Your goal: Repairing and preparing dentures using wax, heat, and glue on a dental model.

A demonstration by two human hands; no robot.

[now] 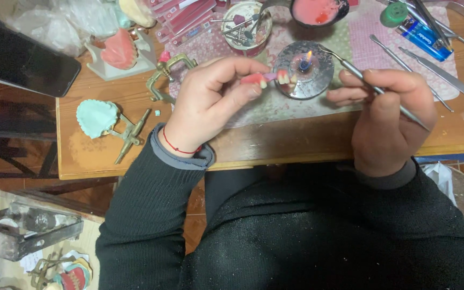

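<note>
Left hand grip pinches a pink wax denture piece with teeth just beside the lit spirit burner, right hand grip holds a metal wax tool, tip at flame, wax untouched.

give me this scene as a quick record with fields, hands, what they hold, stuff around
left hand: holds a pink wax denture piece with teeth between the fingertips
right hand: grips a thin metal wax tool, tip over the flame
burner: small round spirit lamp, lit, on a patterned cloth
left of hands: brass articulator, mint green cast
far right: metal instruments, blue lighter
surface: wooden table
</note>
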